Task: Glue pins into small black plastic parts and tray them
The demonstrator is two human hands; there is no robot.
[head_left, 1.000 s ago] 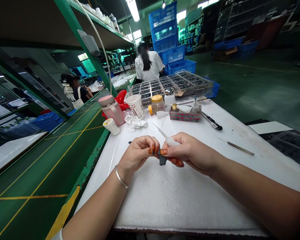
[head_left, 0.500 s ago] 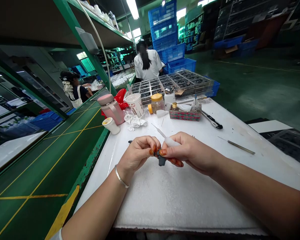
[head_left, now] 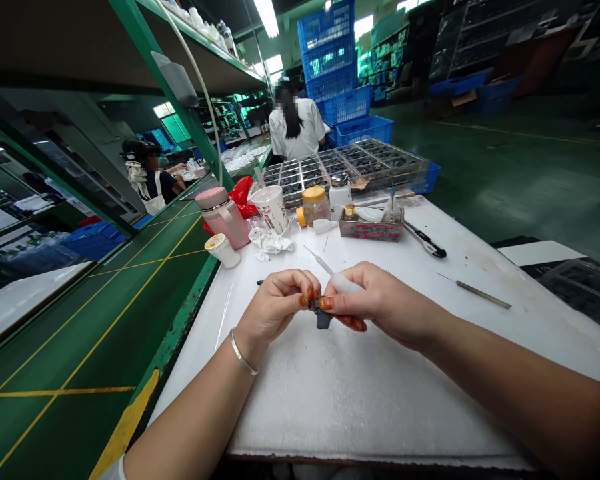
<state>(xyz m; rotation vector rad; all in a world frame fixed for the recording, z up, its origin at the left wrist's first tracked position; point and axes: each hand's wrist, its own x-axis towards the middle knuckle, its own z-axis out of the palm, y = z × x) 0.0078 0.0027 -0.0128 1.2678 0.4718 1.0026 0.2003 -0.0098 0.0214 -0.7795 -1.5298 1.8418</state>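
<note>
Small dark part: held just above the white table, near its middle, between the two hands.
Left hand: fingers curled in, thumb and fingertips pinching the left side of the small dark part; a thin bracelet sits on the wrist.
Right hand: thumb and forefinger pressed on the right side of the small dark part; the same hand grips a white applicator whose thin tip points far and left.
Near the hands: a metal rod lies to the right on the table, well apart from them.
Far edge of table: a pink flask, a small white pot, a paper cup, crumpled tissue, a yellow-lidded jar, a white bottle, a patterned box and a black-handled knife.
Beyond: trays of dark parts, stacked blue crates.
Left: a green conveyor with yellow lines, under a green shelf frame.
Others: one person in white stands far off; another sits at the far left.
</note>
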